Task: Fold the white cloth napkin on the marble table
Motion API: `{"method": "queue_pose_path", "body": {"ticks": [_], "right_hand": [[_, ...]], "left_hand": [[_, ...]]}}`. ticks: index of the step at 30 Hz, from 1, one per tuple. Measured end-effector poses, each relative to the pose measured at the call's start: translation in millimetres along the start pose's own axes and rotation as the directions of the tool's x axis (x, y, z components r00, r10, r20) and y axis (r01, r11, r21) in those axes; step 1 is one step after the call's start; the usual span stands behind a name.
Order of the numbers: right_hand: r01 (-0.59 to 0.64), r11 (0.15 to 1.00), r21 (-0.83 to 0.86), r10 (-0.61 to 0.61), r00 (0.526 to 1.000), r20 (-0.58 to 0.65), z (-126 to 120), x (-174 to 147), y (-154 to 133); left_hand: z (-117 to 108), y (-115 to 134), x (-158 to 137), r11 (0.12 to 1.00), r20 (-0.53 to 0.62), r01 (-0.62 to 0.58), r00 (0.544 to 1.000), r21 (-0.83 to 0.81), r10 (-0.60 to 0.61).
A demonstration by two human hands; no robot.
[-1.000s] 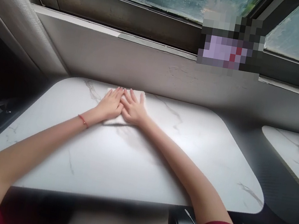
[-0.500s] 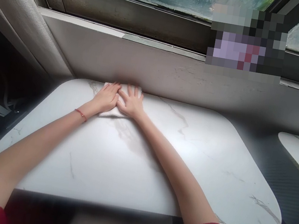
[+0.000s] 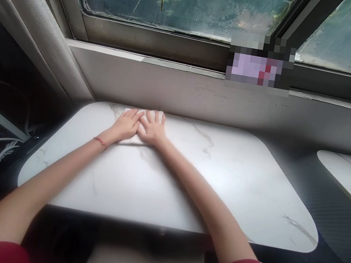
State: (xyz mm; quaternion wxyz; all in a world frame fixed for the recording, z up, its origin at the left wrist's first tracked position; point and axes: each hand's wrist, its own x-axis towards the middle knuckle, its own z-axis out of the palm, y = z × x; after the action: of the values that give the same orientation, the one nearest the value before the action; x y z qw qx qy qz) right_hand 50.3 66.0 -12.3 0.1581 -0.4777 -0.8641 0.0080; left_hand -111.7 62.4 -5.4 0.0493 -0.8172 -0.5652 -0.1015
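Observation:
A white folded cloth point(image 3: 133, 141) lies flat at the far edge of a white marble-patterned table point(image 3: 238, 178), close against the wall. My left hand point(image 3: 127, 124) presses flat on the cloth's left part, fingers stretched out; a thin red bracelet circles that wrist. Beside it, my right hand point(image 3: 153, 128) rests flat on the cloth's right part with fingers spread. The two hands touch or nearly touch at the thumbs. Most of the cloth is hidden under them.
Behind the table rises a wall with a window point(image 3: 183, 2) above it. A pale curtain point(image 3: 43, 15) hangs at the left, with white cables point(image 3: 7, 150) below. To the right stands a second marble-patterned table point(image 3: 347, 171) with a whitish object on it, cut by the frame edge.
The camera view has tilted up and shifted, showing more of the window and the second table. Both hands stay flat on the cloth at the table's far edge.

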Motion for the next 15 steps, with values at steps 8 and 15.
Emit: {"method": "queue_pose_path", "body": {"ticks": [8, 15], "right_hand": [[0.078, 0.994, 0.080, -0.079, 0.997, 0.010, -25, -144, -55], [0.170, 0.978, 0.122, -0.172, 0.985, 0.009, -22, -147, -85]], "left_hand": [[-14, 78, -141, 0.996, -0.152, -0.084, 0.984, 0.033, 0.088], [-22, 62, -175, 0.995, -0.218, -0.071, 0.972, 0.063, 0.083]]}}
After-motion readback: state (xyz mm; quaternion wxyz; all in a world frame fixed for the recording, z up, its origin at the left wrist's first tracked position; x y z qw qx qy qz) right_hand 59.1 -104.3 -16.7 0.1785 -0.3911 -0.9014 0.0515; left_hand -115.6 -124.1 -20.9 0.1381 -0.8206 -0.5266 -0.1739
